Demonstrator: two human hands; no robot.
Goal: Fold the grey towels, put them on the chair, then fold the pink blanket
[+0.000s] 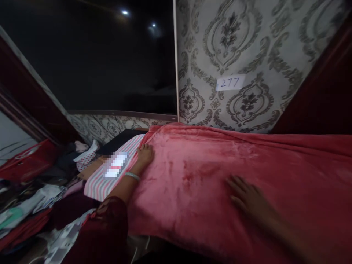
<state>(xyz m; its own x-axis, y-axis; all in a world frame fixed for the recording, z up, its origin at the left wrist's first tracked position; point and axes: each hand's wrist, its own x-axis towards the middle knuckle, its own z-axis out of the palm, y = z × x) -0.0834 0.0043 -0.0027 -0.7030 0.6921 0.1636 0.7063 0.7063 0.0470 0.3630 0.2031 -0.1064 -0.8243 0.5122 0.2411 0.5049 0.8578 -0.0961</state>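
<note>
Plain pinkish-red blanket point(189, 198) — pink, grey and white striped cloth point(96, 185) — grey damask-patterned wallpaper point(233, 64)

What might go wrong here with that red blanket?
The left hand is at the red blanket's left edge, beside the striped cloth; a sideways pull might drag that cloth along.

The right hand is over the blanket, whose back edge already shows folds; uneven pushing could add wrinkles.
</note>
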